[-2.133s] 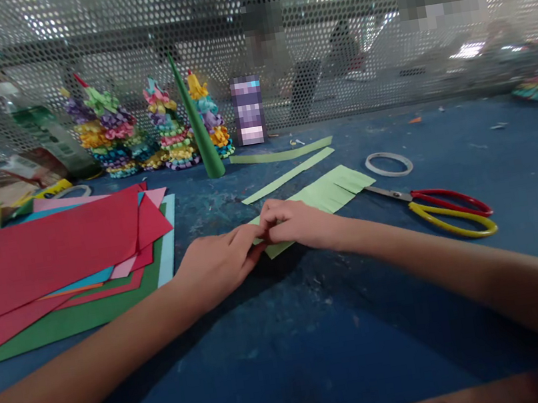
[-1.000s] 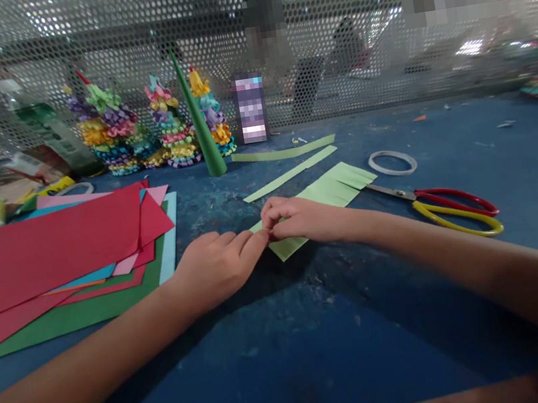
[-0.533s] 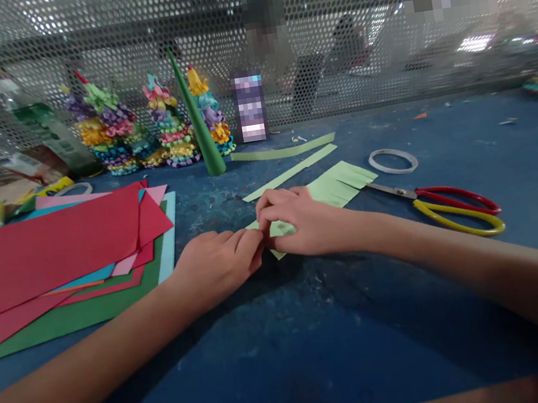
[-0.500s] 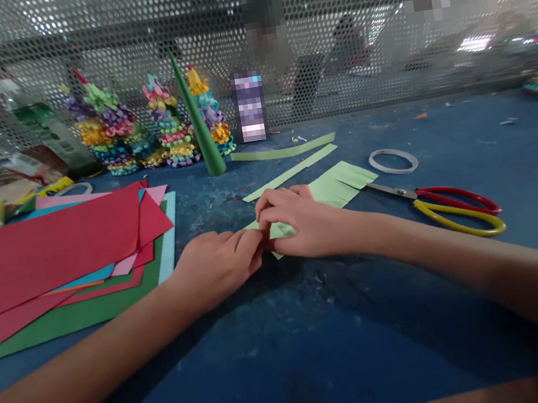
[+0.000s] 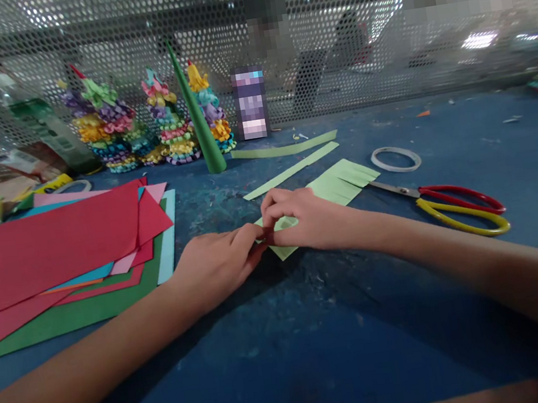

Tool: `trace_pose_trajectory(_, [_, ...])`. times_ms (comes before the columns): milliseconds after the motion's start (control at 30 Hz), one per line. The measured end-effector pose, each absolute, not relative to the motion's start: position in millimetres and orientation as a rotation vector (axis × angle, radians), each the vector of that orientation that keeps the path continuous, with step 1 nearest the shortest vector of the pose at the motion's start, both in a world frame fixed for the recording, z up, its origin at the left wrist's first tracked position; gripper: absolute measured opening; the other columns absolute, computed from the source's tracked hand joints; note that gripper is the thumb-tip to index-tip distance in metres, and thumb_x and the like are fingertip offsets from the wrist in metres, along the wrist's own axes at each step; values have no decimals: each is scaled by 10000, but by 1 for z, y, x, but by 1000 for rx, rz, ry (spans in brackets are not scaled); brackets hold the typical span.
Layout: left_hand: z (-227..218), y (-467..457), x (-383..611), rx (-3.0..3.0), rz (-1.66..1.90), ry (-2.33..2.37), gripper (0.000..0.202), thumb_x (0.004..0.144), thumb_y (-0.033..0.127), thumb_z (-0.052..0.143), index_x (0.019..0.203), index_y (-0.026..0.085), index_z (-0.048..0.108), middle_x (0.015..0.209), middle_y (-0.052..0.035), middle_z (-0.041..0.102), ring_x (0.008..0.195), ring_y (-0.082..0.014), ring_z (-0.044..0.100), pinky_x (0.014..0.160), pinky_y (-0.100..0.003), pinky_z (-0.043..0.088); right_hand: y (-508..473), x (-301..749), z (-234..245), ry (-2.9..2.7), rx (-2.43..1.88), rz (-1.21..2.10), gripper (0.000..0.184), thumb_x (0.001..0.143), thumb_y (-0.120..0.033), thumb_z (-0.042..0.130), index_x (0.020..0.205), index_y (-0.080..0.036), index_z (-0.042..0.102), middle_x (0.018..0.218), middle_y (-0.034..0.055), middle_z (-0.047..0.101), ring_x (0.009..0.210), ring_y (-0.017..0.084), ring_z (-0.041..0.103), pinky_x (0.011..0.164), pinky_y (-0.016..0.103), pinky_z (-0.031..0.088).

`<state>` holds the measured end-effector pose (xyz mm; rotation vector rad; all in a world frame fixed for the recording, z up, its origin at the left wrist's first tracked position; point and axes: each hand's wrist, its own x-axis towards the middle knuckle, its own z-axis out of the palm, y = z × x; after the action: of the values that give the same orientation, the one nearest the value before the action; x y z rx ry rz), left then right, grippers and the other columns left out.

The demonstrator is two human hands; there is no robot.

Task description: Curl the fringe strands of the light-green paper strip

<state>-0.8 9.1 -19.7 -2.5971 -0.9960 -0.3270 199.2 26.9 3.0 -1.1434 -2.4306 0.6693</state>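
Note:
A light green paper strip (image 5: 334, 185), with slits cut at its far right end, lies slanting on the blue table. My left hand (image 5: 219, 256) pinches the strip's near left end between thumb and curled fingers. Against those fingertips, my right hand (image 5: 302, 217) closes thumb and forefinger on the same end, its other fingers bent over the paper. What exactly lies between the fingertips is hidden. Just beyond are two narrow light green strips (image 5: 289, 171). Scissors (image 5: 443, 199) with one red and one yellow handle lie right of the paper, their blade tips by its slit end.
Stacked coloured paper sheets (image 5: 54, 250) lie on the left. Behind stand a green paper cone (image 5: 205, 130), several colourful paper-curl trees (image 5: 174, 125), a leaning bottle (image 5: 51, 133) and a phone (image 5: 250, 103) against a perforated metal screen (image 5: 201, 19). A tape roll (image 5: 395, 159) lies beyond the scissors.
My right hand has shifted slightly right, its fingers rising a little off the paper. More of the strip's near edge shows beneath it. My left hand stays nearly in place.

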Motion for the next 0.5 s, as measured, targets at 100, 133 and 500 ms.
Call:
trace_pose_trajectory(100, [-18, 10, -2, -2588, -349, -853, 197, 949, 267, 349, 973, 186, 527, 708, 8, 670, 544, -138, 607, 449, -242, 314, 31, 201, 1, -2356, -1179, 905, 69, 770, -230, 593, 708, -203, 608, 947, 15, 549, 826, 169, 530, 803, 345, 355])
trace_pose_trajectory(133, [-17, 10, -2, -2582, -365, -808, 190, 946, 249, 356, 979, 187, 533, 704, 13, 667, 543, -131, 604, 451, -243, 318, 31, 201, 1, -2358, -1172, 920, 76, 777, -231, 592, 709, -200, 604, 940, 16, 546, 828, 170, 530, 799, 342, 362])
trace_pose_trajectory(500, [-19, 12, -3, -2473, -483, -795, 229, 928, 315, 404, 803, 193, 552, 592, 28, 626, 475, -133, 584, 425, -249, 302, 30, 202, -3, -2449, -1047, 577, 83, 836, -257, 574, 804, -193, 615, 985, 44, 559, 932, 186, 525, 880, 379, 313])
